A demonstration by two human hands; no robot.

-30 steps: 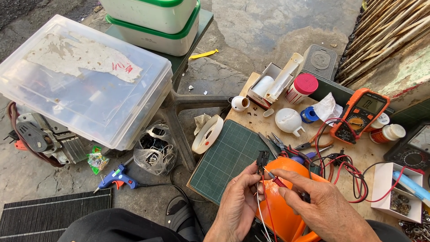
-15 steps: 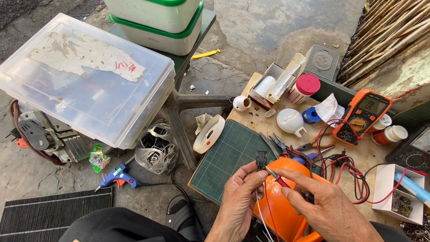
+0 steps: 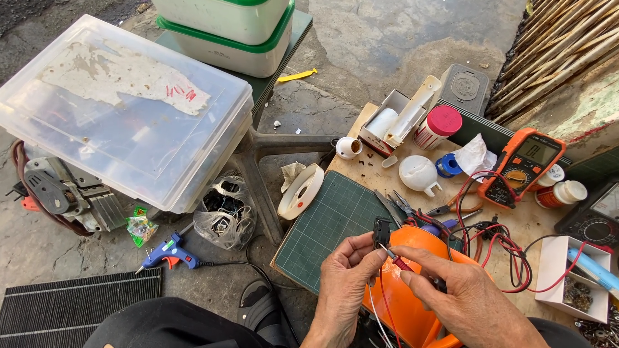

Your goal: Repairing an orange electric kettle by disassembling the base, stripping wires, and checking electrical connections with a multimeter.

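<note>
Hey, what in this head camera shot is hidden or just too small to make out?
- Orange housing: lower part hidden behind both hands and cut off by the bottom edge.
- Small black part: held in the left hand, its terminals too small to make out.
- Red probe: mostly covered by the right hand.
- Multimeter: display too small to read.

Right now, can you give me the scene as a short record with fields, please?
left hand: pinches a small black switch part between its fingertips
right hand: presses a red test probe to the part
under the hands: orange round housing
work surface: green cutting mat on a board
meter: orange multimeter, red and black leads running toward the hands
left of the mat: tape roll, clear plastic box
</note>
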